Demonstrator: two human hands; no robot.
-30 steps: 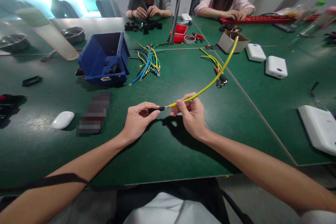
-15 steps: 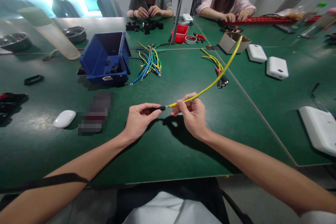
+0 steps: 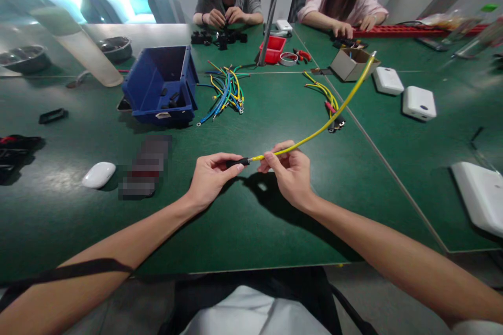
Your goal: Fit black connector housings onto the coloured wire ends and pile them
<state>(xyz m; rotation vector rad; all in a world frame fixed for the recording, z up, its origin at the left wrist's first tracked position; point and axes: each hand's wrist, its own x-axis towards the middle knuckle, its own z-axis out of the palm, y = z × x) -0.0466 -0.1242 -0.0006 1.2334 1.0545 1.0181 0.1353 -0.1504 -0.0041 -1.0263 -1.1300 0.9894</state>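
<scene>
Over the green table [image 3: 255,230], both hands' fingers pinch: left hand [image 3: 210,178] a black sleeve [image 3: 238,163], right hand [image 3: 288,172] a yellow wire [image 3: 326,124].

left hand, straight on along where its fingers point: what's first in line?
The left hand points right, pinching the black sleeve. First in line, probably, are the right hand's fingers gripping the yellow wire.

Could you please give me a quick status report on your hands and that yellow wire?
Left hand pinching black sleeve at wire end. Right hand gripping yellow wire, far end arcing up over table. Nothing between the hands.
</scene>
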